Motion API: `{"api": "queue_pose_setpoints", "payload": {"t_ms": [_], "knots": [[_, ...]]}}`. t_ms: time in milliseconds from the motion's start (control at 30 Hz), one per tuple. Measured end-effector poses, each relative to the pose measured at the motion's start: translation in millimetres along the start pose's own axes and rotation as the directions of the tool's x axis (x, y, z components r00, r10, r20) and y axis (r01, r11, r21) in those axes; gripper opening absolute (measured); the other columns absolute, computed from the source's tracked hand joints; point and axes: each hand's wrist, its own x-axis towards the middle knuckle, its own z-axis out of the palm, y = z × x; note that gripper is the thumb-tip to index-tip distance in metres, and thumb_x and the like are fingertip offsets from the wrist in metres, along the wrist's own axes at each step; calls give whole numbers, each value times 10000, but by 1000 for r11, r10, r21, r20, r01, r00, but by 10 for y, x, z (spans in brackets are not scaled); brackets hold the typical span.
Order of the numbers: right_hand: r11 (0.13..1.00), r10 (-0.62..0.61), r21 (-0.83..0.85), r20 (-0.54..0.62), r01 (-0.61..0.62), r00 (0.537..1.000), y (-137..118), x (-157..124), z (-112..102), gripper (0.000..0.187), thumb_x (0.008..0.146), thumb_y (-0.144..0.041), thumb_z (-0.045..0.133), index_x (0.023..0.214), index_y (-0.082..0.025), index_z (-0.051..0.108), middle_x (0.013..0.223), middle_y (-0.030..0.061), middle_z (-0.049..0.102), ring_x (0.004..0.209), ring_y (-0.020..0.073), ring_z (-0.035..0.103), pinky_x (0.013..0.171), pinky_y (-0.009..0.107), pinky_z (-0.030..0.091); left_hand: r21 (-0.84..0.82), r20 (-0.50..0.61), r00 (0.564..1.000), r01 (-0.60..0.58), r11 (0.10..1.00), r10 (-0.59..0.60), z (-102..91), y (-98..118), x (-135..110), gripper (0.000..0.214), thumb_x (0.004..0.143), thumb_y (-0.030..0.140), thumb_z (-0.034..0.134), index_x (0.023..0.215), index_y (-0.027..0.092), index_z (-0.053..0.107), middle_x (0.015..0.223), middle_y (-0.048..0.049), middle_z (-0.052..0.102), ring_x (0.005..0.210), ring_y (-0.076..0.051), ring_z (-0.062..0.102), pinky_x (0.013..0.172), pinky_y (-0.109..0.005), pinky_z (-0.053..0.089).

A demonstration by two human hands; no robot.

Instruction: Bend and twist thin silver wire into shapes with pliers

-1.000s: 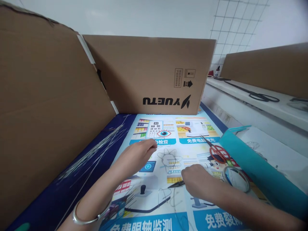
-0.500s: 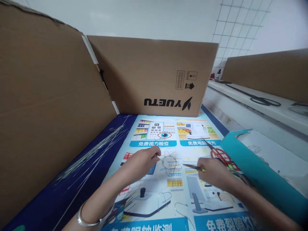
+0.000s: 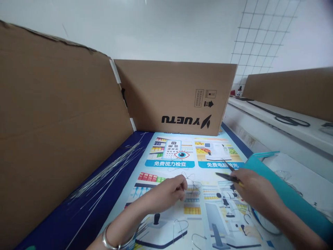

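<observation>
My left hand [image 3: 173, 192], a silver bracelet at its wrist, is closed in a pinch at the near side of a bent wire piece [image 3: 194, 184]. This thin wire is shaped into several loops, like a flower; its edge by my fingers is partly hidden. My right hand [image 3: 253, 187] grips pliers [image 3: 225, 176] with dark pointed jaws, directed left and apart from the wire. A second dark pointed tool [image 3: 229, 166] shows just behind the pliers, its rear end covered by my right hand. Loose bent wires [image 3: 179, 227] lie on the printed sheet below my left hand.
Straight wires [image 3: 109, 172] lie in a bundle on the blue cloth at left. Cardboard panels [image 3: 161, 90] stand at the left and back. A teal box [image 3: 281, 184] with wire pieces inside stands at right. Black scissors [image 3: 291, 119] rest on the white ledge.
My right hand with the pliers has moved right, away from the wire piece, and now covers the second tool's rear end. The view has tilted upward a little.
</observation>
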Motion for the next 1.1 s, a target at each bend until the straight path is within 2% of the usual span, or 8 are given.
{"api": "queue_pose_setpoints", "payload": {"t_ms": [67,133,300,533,600,667,833,1100], "knots": [[958,-251,129,-55,256,967,-316,-67,-36,201,760,-163,473,890,-230,611,946,46,613,899,201,526,793,310,373,-17,-1,1000,-14,1000,14,23,18,2,133,779,160,388,861,213,478,782,5,618,697,-130,515,607,-250,362],[852,-459,242,-83,464,885,-617,-113,-28,240,730,-110,475,890,-228,609,916,27,609,886,176,513,803,281,369,-31,-6,1000,-26,999,26,46,33,5,149,763,146,395,866,210,480,755,12,600,671,-123,498,597,-245,359],[777,-599,180,-83,603,796,-1018,-114,147,170,750,-108,479,842,-194,594,869,37,605,831,181,488,762,300,358,-106,-23,998,-57,993,55,95,6,28,154,740,147,440,876,198,491,696,30,533,636,-109,452,575,-228,351],[770,-611,190,-59,609,790,-966,-64,324,167,746,-89,472,796,-200,586,808,16,600,775,163,487,702,281,343,-250,84,995,-35,968,57,86,-68,56,198,743,144,445,923,197,509,713,27,550,567,-94,471,528,-214,378],[782,-585,216,-66,584,808,-939,-43,326,186,732,-73,471,788,-203,592,794,10,594,780,158,488,708,272,342,-143,104,991,-72,987,87,39,-53,26,201,756,145,435,913,201,547,718,19,572,606,-110,507,564,-222,399],[809,-541,239,-57,538,839,-917,-11,327,215,717,-57,467,792,-206,602,786,7,588,790,151,495,713,260,346,126,81,987,-148,981,138,-8,-31,-4,191,765,134,428,820,207,596,730,6,610,672,-134,537,620,-237,398],[856,-452,297,32,423,892,-881,68,355,213,709,-87,488,807,-217,626,811,1,594,812,143,517,710,228,362,690,-16,979,-136,711,203,7,-32,14,235,783,98,432,692,200,623,719,-43,625,711,-192,549,640,-292,386],[877,-351,372,68,303,934,-858,104,413,109,767,-257,543,781,-232,648,814,-1,606,774,142,541,665,214,359,797,-16,971,-132,589,240,145,-99,92,214,779,38,454,749,188,603,763,-56,596,754,-213,532,686,-340,417]]}}
